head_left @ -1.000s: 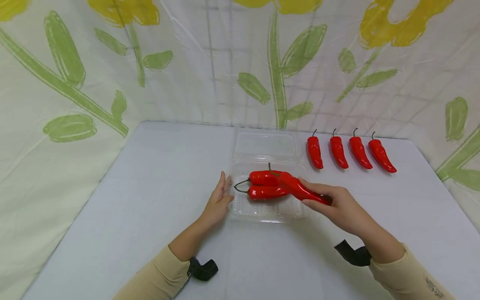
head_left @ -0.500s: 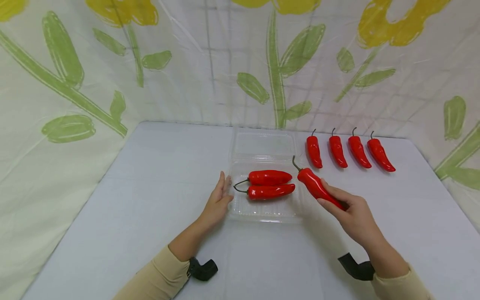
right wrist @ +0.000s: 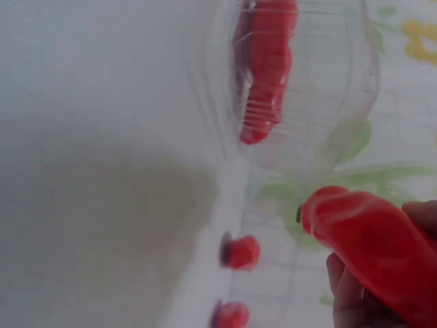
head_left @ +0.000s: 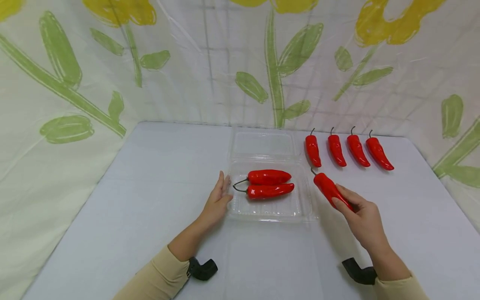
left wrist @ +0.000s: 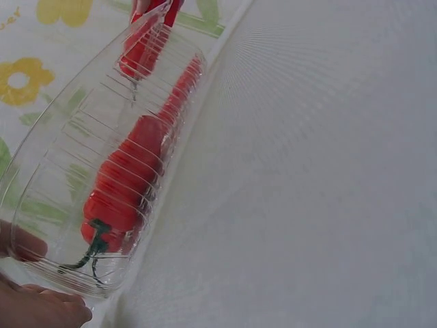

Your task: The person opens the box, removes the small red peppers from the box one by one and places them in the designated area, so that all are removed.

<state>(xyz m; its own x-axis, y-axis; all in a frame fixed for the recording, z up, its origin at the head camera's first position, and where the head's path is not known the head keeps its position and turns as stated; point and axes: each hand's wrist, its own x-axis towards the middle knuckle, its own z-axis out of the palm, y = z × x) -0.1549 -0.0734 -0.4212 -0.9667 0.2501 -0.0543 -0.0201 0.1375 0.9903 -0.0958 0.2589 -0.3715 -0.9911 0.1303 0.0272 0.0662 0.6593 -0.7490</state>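
Observation:
A clear plastic clamshell box (head_left: pixel 270 210) stands with its lid (head_left: pixel 264 143) folded back. Inside its base lie a red chili pepper (head_left: pixel 268 177) and a second red chili pepper (head_left: pixel 271 191) side by side, stems pointing left. My left hand (head_left: pixel 216 202) rests against the box's left wall, fingers mostly straight. In the left wrist view, its fingertips (left wrist: pixel 58 309) sit by the box's end. My right hand (head_left: pixel 361 216) grips another red chili pepper (head_left: pixel 329 188) by its lower part, just right of the box. That pepper's stem points up and left; its tip is hidden in the hand.
Several red chili peppers (head_left: pixel 358 151) lie in a row at the back right of the white table (head_left: pixel 165 179). A flower-printed curtain (head_left: pixel 187 75) hangs behind the table's back edge.
My right hand has drawn its chili pepper from above the box to the right and nearer to me, uncovering the two peppers inside. The left hand stays at the box's left side.

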